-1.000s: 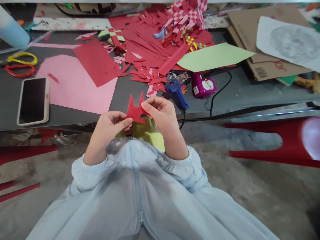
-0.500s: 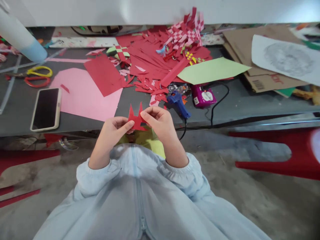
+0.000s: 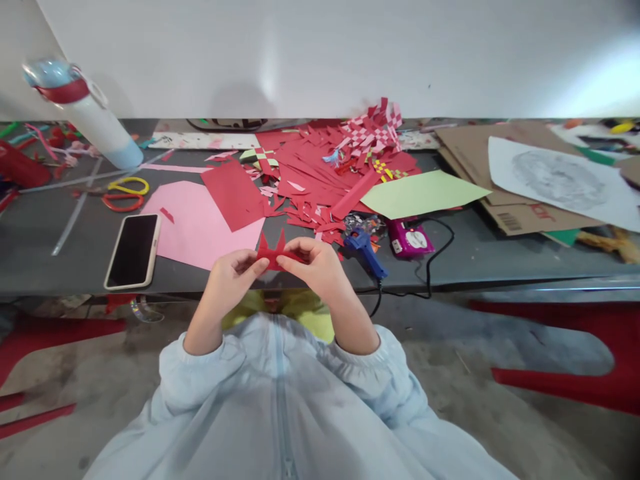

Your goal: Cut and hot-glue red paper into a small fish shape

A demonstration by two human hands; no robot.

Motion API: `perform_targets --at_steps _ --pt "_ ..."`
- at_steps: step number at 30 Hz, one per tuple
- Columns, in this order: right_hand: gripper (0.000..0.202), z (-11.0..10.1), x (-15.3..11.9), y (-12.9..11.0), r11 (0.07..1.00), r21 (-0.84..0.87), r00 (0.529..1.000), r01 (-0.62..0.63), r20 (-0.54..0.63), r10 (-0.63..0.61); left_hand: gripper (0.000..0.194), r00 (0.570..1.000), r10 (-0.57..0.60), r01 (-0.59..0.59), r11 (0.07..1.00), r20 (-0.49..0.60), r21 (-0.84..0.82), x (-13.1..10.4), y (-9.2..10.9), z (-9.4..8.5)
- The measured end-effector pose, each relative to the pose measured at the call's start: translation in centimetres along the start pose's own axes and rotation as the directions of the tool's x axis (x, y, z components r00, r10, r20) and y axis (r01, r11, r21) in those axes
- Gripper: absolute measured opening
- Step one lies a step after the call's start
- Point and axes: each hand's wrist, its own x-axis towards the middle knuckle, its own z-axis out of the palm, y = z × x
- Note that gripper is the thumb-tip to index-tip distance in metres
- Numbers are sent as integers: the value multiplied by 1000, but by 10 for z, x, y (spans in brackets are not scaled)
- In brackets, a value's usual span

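A small red paper cutout (image 3: 271,257) with pointed tips is held between my two hands, over the table's front edge. My left hand (image 3: 234,275) pinches its left side between thumb and fingers. On the other side my right hand (image 3: 315,263) grips it, thumb against its lower middle and fingers behind, hiding part of it. Just beyond the hands lie a pink paper sheet (image 3: 190,230) and a red paper sheet (image 3: 233,195). A blue glue gun (image 3: 367,252) rests close to my right hand, beside a purple box (image 3: 409,239).
Red paper scraps (image 3: 315,173) heap at the back centre, with pale green paper (image 3: 425,193) beside them. At left are a phone (image 3: 133,252), scissors (image 3: 125,193) and a bottle (image 3: 95,120). Cardboard (image 3: 470,153) and a drawing (image 3: 555,177) lie right. A black cord (image 3: 443,250) loops near the edge.
The camera view has tipped up, so the table sits lower and the whole bottle shows. My right thumb has shifted down and left on the cutout, which now looks flatter.
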Motion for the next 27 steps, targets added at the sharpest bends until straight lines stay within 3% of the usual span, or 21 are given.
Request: perform_targets --at_steps 2,4,6,9,10,12,16,20,23,25,27 --pt "15 2 5 -5 987 -79 989 138 -34 -141 47 999 36 -35 999 -9 32 5 1 -9" --pt "8 4 9 -11 924 -195 937 330 -49 -345 56 996 49 -50 999 -78 -2 11 2 -18" --pt "8 6 14 -16 774 -352 822 526 -23 -568 59 990 33 -43 996 -135 -72 16 5 -26" --pt "17 7 22 -20 489 -524 611 698 80 -787 61 996 -28 11 982 -88 -186 22 13 -35" --pt "19 8 25 -21 422 -549 566 721 117 -816 59 998 -41 28 976 -57 -215 24 16 -38" --pt "21 10 31 -21 351 -580 535 735 177 -826 49 999 -39 35 973 -16 -228 27 22 -44" --pt "24 16 43 -21 346 -610 572 713 221 -790 31 1000 -7 6 990 -7 -138 32 33 -53" --pt "29 21 53 -25 443 -604 628 663 126 -768 29 997 3 -11 994 -74 -105 39 40 -59" --pt "26 25 60 -30 645 -549 753 532 -42 -657 28 992 13 -25 996 -124 -88 42 42 -62" --pt "18 28 65 -33 810 -433 855 395 -150 -496 28 990 24 -34 997 -137 -66 44 42 -64" --pt "12 31 71 -34 936 -240 935 257 -184 -304 30 990 29 -37 998 -141 -54 45 42 -66"
